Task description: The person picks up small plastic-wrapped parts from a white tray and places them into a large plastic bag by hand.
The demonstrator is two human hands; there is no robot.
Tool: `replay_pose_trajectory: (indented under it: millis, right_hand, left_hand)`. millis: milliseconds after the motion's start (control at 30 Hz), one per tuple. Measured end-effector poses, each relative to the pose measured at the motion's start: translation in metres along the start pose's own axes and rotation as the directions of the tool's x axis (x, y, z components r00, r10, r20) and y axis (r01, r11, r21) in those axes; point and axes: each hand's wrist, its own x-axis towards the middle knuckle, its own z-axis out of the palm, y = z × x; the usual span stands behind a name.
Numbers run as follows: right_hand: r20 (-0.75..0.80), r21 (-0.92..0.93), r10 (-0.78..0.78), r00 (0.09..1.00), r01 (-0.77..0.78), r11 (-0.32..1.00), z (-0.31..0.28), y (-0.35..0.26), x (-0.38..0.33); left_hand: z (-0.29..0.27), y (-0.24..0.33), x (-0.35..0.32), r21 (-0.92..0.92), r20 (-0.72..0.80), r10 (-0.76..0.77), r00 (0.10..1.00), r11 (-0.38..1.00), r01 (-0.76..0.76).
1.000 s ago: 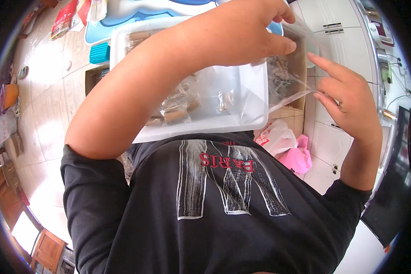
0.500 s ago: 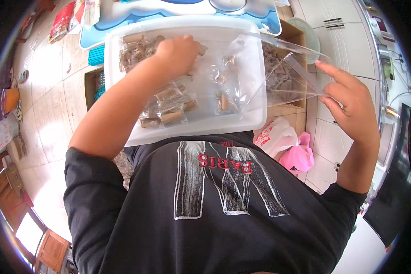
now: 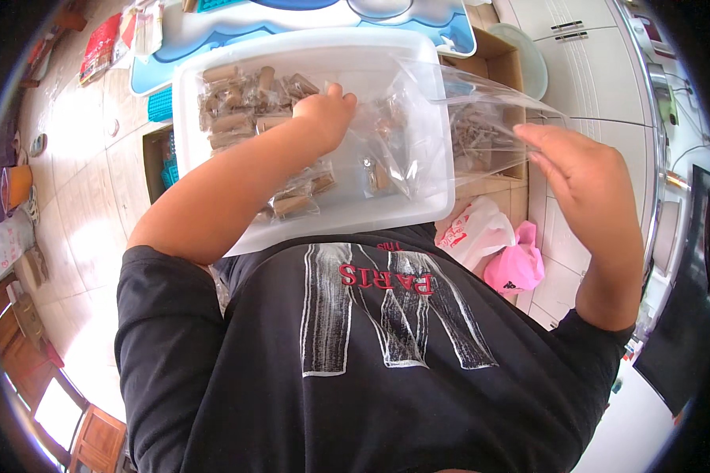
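Observation:
A translucent white plastic bin [image 3: 347, 214] lies across my lap. Brown cylindrical pieces in small clear packets [image 3: 230, 122] are heaped in its left half. Over the middle of the bin, my left hand [image 3: 327, 117] is closed with its fingers curled; what it holds, if anything, is hidden. My right hand [image 3: 580, 162], out past the bin's right side, pinches the edge of a large clear plastic bag [image 3: 481, 102]. That bag stretches from the hand into the right part of the bin. A few small packets [image 3: 377, 173] show at or under its far end; I cannot tell whether they are inside.
A cardboard box [image 3: 501, 142] with more packets stands right of the bin. Beyond the bin is a blue-and-white table [image 3: 154, 71]. White and pink plastic bags [image 3: 517, 264] sit on the floor at right, near white cabinets [image 3: 592, 75]. Another box [image 3: 154, 162] holds teal baskets at left.
My left hand has moved right and toward me, uncovering more of the packets. My right hand has shifted slightly left and lower, its fingers closer together on the clear bag.

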Motion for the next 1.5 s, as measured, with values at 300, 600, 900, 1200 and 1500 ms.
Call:
replay_pose_trajectory:
  millis: [300, 600, 900, 1200, 1500]
  right_hand:
    - [-0.021, 0.259, -0.335, 0.942, 0.329, 0.908, -0.003, -0.013, -0.003]
    - [-0.18, -0.008, -0.395, 0.901, 0.4, 0.916, 0.007, -0.021, -0.007]
    - [-0.017, 0.027, -0.484, 0.875, 0.485, 0.874, -0.005, -0.027, -0.013]
    - [-0.081, 0.066, -0.336, 0.938, 0.341, 0.938, -0.005, -0.007, -0.012]
    - [-0.113, 0.367, 0.006, 0.994, 0.036, 0.929, -0.003, 0.043, -0.032]
  left_hand:
    - [-0.024, -0.05, -0.006, -0.55, -0.414, -0.111, 0.904, 0.822, -0.15]
    - [-0.151, -0.026, -0.126, -0.75, -0.655, 0.434, 0.619, -0.271, -0.603]
    - [-0.162, 0.037, -0.103, -0.73, -0.047, 0.683, 0.729, 0.474, -0.492]
    - [-0.165, 0.027, -0.079, 0.314, -0.53, 0.761, 0.374, 0.586, -0.747]
    - [-0.146, -0.03, -0.085, 0.137, 0.044, 0.361, 0.932, 0.922, -0.363]
